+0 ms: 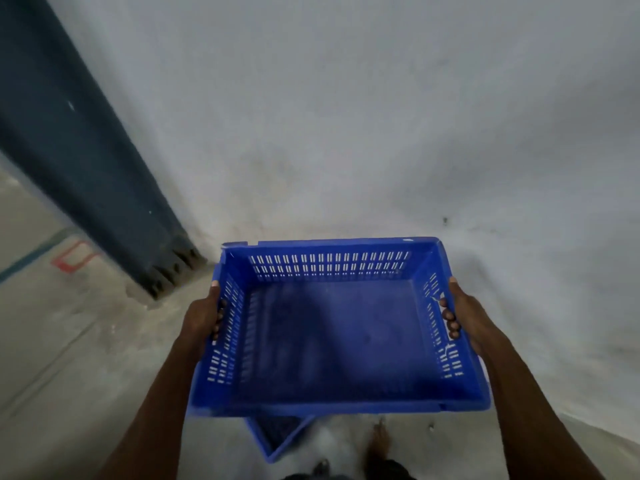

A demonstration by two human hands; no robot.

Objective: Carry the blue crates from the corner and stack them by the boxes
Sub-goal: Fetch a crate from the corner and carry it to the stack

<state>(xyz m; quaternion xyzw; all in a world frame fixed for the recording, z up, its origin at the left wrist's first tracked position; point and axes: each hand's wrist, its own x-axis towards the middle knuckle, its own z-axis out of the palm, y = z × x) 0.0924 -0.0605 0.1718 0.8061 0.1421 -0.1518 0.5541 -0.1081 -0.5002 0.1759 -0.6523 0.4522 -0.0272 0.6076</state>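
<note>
**Both hands carrying one blue crate**

You are gripping the blue crate at its two short sides: your left hand is curling its fingers through the slotted handle opening on that wall, and your right hand is doing the same on the opposite wall, fingertips showing inside. The crate is hanging level between your hands, open side up, nothing lying in it.

Just below your grip, a second blue crate is sitting on the floor, mostly hidden under the one you are holding; only a corner is showing. Beside it your bare foot is standing on the concrete.

Beyond your grip, the pale wall is rising close ahead. Out past your left hand, a dark blue column is meeting the floor, and farther that way a red painted outline and a teal line are marking the floor. No readable writing is showing on anything.
</note>
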